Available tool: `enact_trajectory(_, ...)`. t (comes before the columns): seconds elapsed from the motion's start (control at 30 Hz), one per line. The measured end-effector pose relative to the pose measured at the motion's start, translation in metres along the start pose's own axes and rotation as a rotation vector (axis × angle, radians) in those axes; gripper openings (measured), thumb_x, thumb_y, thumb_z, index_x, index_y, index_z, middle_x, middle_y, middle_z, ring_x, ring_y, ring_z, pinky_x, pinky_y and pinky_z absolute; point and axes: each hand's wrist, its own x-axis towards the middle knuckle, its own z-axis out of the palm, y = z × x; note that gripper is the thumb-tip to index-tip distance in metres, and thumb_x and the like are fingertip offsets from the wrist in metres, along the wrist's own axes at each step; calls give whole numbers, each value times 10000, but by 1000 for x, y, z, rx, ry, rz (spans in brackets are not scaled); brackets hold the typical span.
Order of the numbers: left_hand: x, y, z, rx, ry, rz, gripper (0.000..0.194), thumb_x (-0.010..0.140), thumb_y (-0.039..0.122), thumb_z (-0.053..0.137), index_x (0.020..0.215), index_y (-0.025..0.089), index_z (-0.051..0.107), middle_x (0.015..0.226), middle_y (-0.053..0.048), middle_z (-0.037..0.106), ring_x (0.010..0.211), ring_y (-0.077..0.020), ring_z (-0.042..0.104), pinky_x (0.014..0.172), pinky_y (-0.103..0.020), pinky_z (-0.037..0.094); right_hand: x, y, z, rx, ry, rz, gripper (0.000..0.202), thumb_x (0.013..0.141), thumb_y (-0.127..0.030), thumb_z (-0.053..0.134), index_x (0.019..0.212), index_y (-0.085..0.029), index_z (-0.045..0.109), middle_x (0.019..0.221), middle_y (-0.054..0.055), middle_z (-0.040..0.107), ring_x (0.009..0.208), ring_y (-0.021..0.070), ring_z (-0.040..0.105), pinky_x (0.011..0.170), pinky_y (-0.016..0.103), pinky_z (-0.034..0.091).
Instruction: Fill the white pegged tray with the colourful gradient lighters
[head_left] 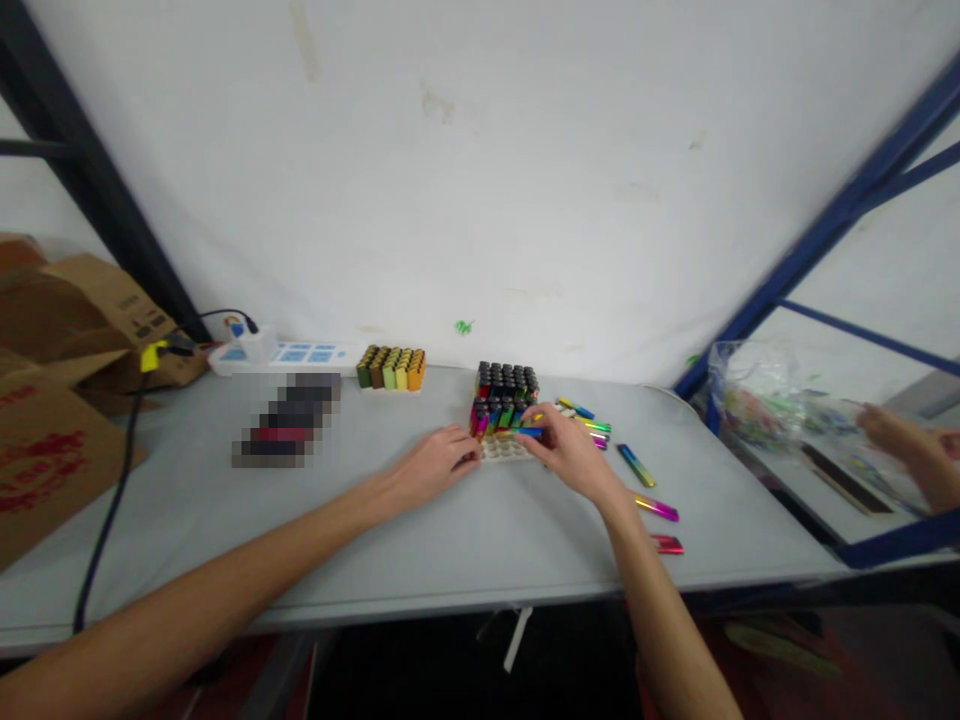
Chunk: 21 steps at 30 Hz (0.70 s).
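A white tray (504, 450) with round holes stands in front of me, its near holes bare. Black-topped colourful lighters (508, 382) fill its back rows upright. My left hand (442, 462) lies at the tray's left edge, fingers close together; whether anything is in them cannot be made out. Above the tray's right part, my right hand (559, 445) pinches a blue and yellow lighter (523, 433), which lies nearly level. Loose shiny lighters (636, 465) are scattered right of the tray, some beside my right forearm.
At the back left stands a block of green, yellow and orange lighters (391, 368). Further left are a power strip (300, 357), a pixelated dark object (289, 420), a cable and cardboard boxes (60, 440). Beyond the blue frame (825, 230), another person's hand (904, 440) and plastic bags (757, 390) show.
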Motion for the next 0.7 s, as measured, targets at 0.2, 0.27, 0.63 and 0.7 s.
enact_trajectory(0.2,0,2,-1,4,11,0,110,991,186,571,924,178,656,937,-51,685,922,-199,631,870,-310,505,9,-7,25,-113,67,-79,144,927,-282,687,1044,-216,634,838,33,728,733,192,678,671,269,470)
enact_trajectory(0.27,0,2,-1,22,9,3,112,992,185,568,922,178,655,941,-52,681,922,-197,629,870,-310,505,11,-9,32,-125,84,-82,186,928,-294,691,1084,-215,627,844,39,736,739,196,685,666,267,474)
enact_trajectory(0.63,1,2,0,42,-2,-1,96,985,181,575,941,176,660,945,-64,679,931,-205,636,876,-322,514,16,-20,43,110,121,-20,210,930,-290,690,1122,-226,634,848,37,783,756,191,751,677,276,554)
enact_trajectory(0.7,1,3,-1,45,-5,9,102,986,175,573,928,175,657,932,-60,678,929,-204,634,875,-320,511,14,-20,43,114,116,-7,156,940,-237,659,1095,-226,644,873,42,788,773,193,756,682,278,554)
